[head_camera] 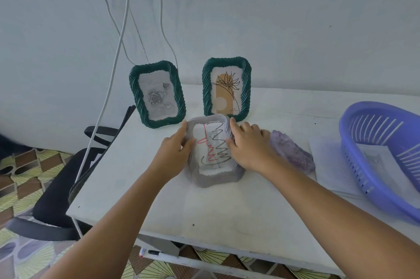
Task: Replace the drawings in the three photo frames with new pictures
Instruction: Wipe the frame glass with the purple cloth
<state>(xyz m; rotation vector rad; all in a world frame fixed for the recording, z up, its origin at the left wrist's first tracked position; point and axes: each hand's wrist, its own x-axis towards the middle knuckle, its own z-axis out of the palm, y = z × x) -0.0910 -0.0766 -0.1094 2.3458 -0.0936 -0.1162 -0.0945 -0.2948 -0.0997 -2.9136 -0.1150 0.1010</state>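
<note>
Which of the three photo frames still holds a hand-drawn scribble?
The grey wavy-edged frame between both hands, showing red and black scribbles. The two green upright frames behind hold printed pictures: grey roses and a line-art flower.

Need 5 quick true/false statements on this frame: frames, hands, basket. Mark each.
1. Two green frames stand upright at the back of the table. True.
2. The grey frame holds a rose picture. False: it shows red and black scribbles; the rose is in the left green frame.
3. Both hands grip the grey frame, left hand on its left edge, right hand on its right. True.
4. The purple basket sits left of the frames. False: it is on the right.
5. The grey frame stands upright. False: it lies face up.
</note>
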